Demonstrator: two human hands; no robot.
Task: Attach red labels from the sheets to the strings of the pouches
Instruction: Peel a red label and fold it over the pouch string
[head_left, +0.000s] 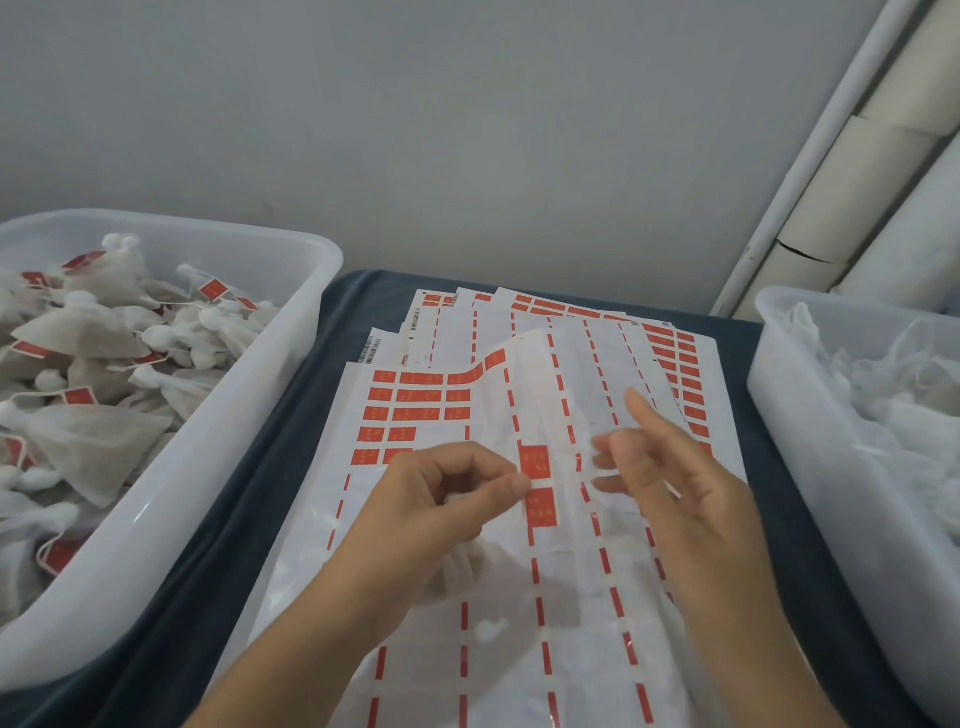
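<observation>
Two bare hands work over label sheets fanned across a dark-covered desk. The left hand has its grip pinched on a red label, with a white pouch beneath its palm. The right hand hovers beside it, blurred, fingers spread, grip released. A left bin holds labelled pouches; a right bin holds unlabelled ones.

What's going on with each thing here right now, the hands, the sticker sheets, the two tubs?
Left hand: fingers curled, pinching the edge of a red label.
Red label: folded in two halves, off the sheet.
Right hand: open, fingers spread, blurred, holding nothing.
Top sheet: mostly stripped, far edge curling up.
Left tub: piled with labelled pouches.
Right tub: holds white pouches, no labels visible.
</observation>
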